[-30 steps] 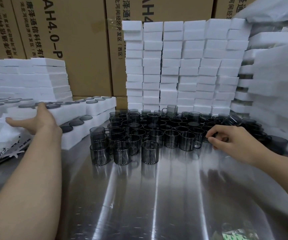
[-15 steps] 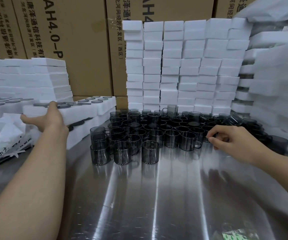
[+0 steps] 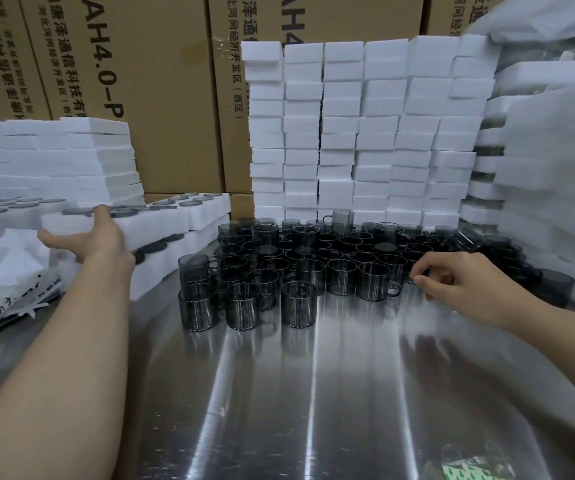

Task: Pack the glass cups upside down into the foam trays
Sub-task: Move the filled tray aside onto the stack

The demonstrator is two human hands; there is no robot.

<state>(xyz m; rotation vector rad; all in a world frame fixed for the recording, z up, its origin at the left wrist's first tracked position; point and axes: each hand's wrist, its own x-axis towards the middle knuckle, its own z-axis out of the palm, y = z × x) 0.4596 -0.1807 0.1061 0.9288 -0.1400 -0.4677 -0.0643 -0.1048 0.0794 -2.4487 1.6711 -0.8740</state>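
key relation: smoky grey glass cups sit upright in a tight cluster at the back-centre of the shiny steel bench, straight ahead of the person. right hand is at the cluster's front-right edge, so it is clearly the nearer one for the next pick. left hand is well off to the left.

left hand grips the near end of a white foam tray, fingers over the top edge, thumb out to the side. dark round cup bases show in its pockets, so it looks already filled. the tray's long axis runs from near-left to far-right, its far end just beside the cups, and it lies on a second white foam tray below.

right hand fingers are curled in a pinch against a front-row cup. cannot tell if they actually hold its handle or rim.

behind: stacked white foam blocks, brown cardboard boxes.

vs 1.0 s ago: the left hand and its tray have shifted right, toward the cups. right hand is about where it was, same pinch. cups unmoved.

judgement: full tray is being stowed. no empty tray is on the bench in front yet.
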